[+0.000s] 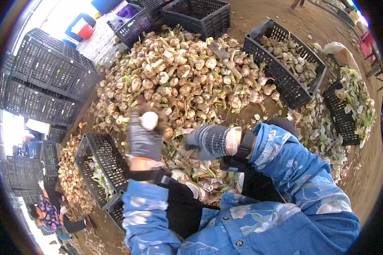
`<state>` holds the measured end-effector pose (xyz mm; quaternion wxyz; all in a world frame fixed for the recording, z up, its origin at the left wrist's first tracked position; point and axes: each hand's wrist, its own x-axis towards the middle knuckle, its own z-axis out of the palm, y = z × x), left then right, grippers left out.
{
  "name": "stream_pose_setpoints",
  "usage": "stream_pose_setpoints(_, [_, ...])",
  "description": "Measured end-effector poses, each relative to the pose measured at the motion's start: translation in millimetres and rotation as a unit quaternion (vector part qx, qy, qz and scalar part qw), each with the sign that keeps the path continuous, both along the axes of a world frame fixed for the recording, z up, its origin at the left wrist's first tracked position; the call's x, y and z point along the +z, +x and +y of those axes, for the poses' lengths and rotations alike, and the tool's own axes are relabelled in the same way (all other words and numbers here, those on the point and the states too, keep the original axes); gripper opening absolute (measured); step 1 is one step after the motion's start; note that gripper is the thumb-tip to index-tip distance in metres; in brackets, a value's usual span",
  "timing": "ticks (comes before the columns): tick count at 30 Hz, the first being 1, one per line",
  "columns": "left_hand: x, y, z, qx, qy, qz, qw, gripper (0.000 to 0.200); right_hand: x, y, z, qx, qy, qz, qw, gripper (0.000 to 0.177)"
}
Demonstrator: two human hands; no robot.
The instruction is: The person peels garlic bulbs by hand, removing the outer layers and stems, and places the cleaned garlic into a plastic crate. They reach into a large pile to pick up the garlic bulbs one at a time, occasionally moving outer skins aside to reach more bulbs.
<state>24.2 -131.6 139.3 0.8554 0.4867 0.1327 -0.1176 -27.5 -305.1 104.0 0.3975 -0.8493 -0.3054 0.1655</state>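
My left hand (pixel 145 138), in a grey knitted glove, is raised over the near left side of a big heap of garlic bulbs (pixel 178 72). A pale, round garlic bulb (pixel 149 120) shows at its fingers, which are blurred but closed around it. My right hand (pixel 208 141), in a grey patterned glove, is apart from the left one, over loose skins (pixel 206 172). Its fingers are curled together; whatever they hold, if anything, is hidden. On the far part of the heap lies a flat-bladed tool with a wooden handle (pixel 232 69).
Beside my left arm stands a black crate (pixel 101 146) with white and green pieces inside. To the right are a crate of garlic (pixel 285 59) and a crate of leafy scraps (pixel 344 123). Stacked crates (pixel 51 68) rise at left, near another person (pixel 51 210).
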Motion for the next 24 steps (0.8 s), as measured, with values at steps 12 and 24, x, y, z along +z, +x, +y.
stream_pose_setpoints(12, [-16,-59,367,0.282,0.157,0.055,0.945,0.030,-26,2,17,0.049,-0.123,-0.072,0.989,0.024])
stream_pose_setpoints(24, [-179,-8,271,0.124,0.274,0.088,0.950,0.020,-22,7,46,0.068,-0.166,-0.063,0.982,0.022])
